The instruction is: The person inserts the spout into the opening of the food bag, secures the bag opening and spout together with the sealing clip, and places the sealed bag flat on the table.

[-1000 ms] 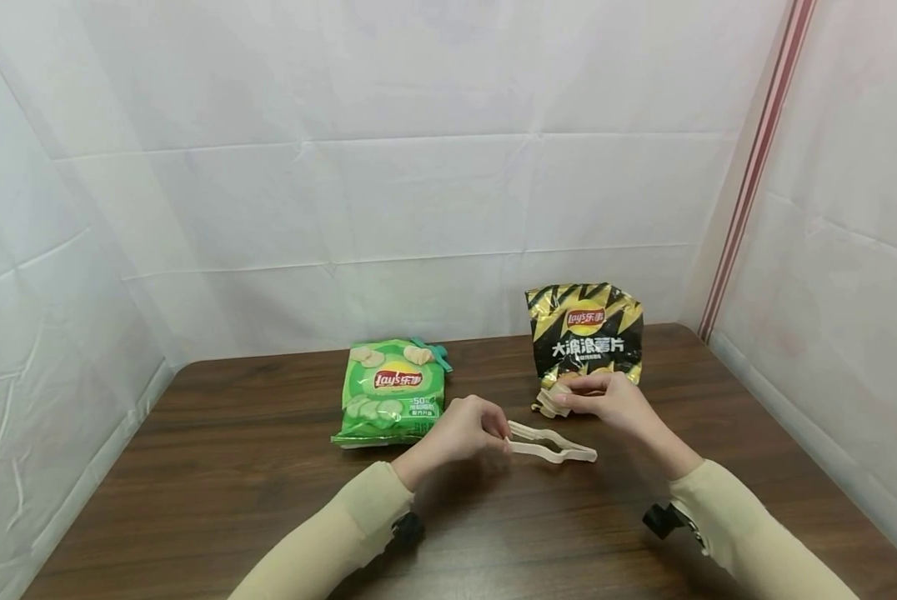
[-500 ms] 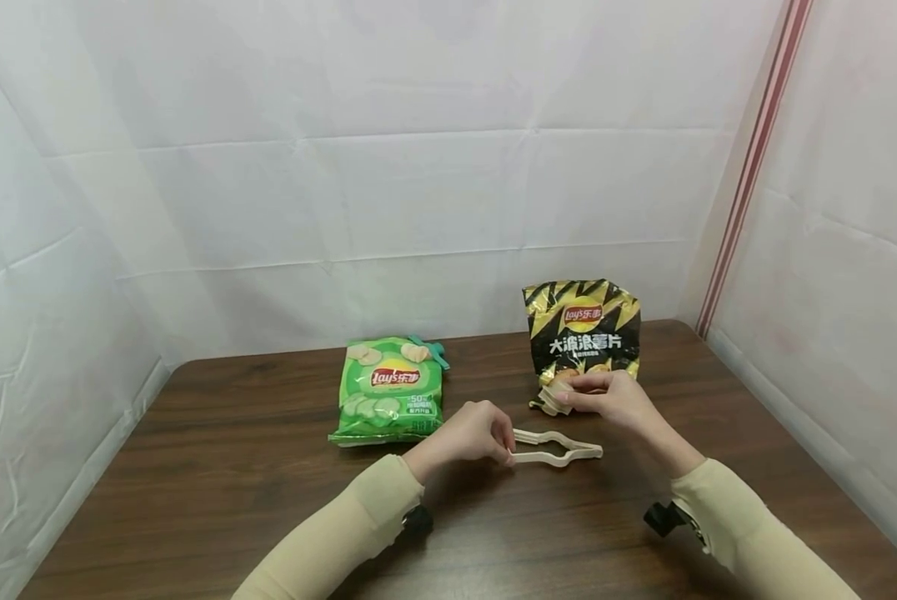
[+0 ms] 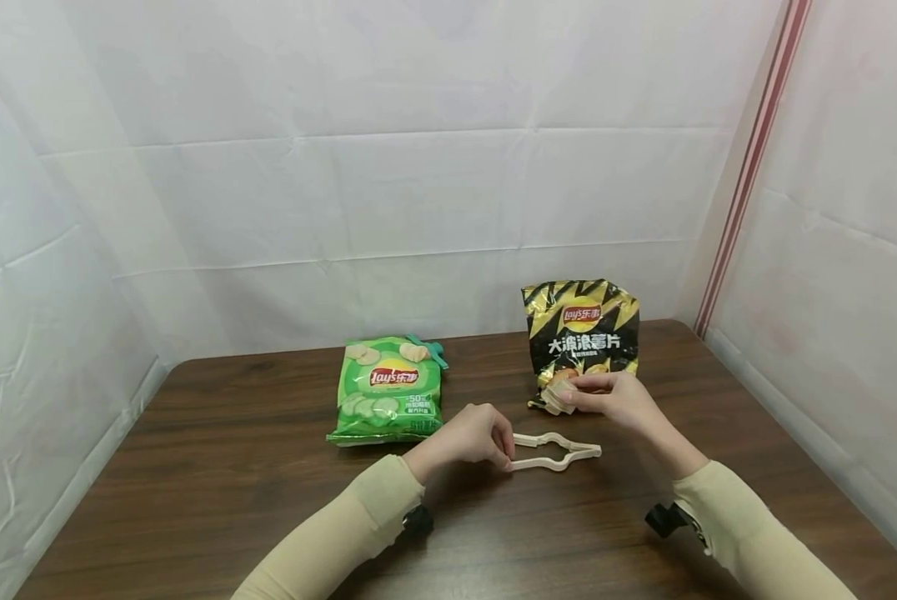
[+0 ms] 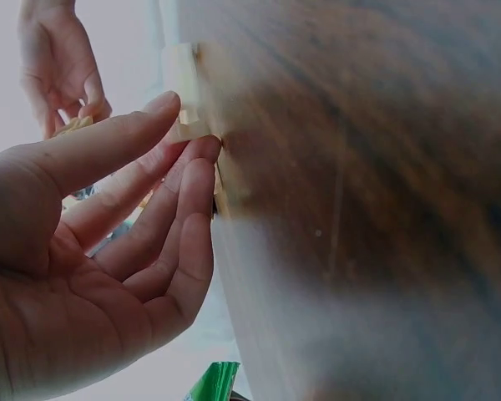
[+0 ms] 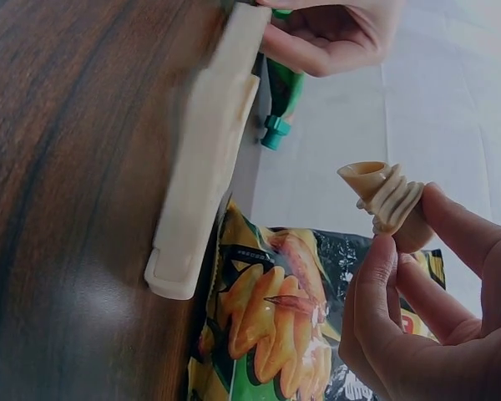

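Left hand [image 3: 467,435] pinches one end of the pale tongs [image 5: 204,150], having nudged them slightly rightward within the last second, so their placing seems unfinished; it reaches rightward, back uppermost, low over the tabletop [image 3: 508,542]. Beyond, the right hand [image 3: 615,400] angles leftward, pinching a ribbed beige piece [image 5: 391,200]. The green bag [image 3: 388,387] lies farther left; the black-and-yellow bag [image 3: 583,329] stands just behind that piece.
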Motion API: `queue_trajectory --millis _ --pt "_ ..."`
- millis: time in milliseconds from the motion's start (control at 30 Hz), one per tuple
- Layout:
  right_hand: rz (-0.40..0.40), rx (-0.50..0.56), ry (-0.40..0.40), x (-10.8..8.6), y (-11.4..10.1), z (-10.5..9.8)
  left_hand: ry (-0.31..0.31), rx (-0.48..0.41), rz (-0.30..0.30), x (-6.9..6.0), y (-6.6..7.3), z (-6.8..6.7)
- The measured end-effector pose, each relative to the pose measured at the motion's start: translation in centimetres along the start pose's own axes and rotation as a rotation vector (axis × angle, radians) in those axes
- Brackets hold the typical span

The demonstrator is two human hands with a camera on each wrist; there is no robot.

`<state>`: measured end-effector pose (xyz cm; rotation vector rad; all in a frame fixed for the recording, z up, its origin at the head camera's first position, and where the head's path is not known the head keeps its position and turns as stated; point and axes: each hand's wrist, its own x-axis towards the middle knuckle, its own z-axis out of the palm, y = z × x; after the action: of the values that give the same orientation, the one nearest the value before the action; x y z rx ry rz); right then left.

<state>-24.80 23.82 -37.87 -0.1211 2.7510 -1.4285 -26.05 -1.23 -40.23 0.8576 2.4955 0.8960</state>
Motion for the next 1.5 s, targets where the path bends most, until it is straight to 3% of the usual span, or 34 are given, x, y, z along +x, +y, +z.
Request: queue_trajectory --millis 300,433,600,767,900,1100,1300,1500 --pt "-0.011 0.013 0.004 0.1 0.3 -0.3 0.001 -0.029 -0.011 -0.2 -0.1 0.0" --pt "-0.023 -0.008 0.004 0.1 0.3 -0.6 0.055 -0.045 -0.009 -0.6 -0.3 -0.3" --pt "-0.015 0.017 -0.002 0.0 0.4 -0.8 0.208 -0.084 -0.017 -0.7 -0.3 -1.0" --pt "0.019 0.033 0.003 -0.1 0.6 -1.2 0.408 -0.108 0.007 0.0 0.2 -1.9" --pt "0.011 0.004 0.019 -0.2 0.5 -1.5 0.550 -0.172 0.031 0.7 1.0 -2.8" --pt "0.023 0.081 0.006 -0.4 0.5 -1.7 0.724 -0.291 0.040 2.6 2.2 -3.9" --pt "0.028 0.143 0.009 -0.3 0.5 -1.6 0.825 -0.369 0.063 5.1 2.7 -4.7" --pt "0.030 0.142 0.027 -0.3 0.6 -1.7 0.824 -0.405 0.023 7.4 2.9 -5.2"
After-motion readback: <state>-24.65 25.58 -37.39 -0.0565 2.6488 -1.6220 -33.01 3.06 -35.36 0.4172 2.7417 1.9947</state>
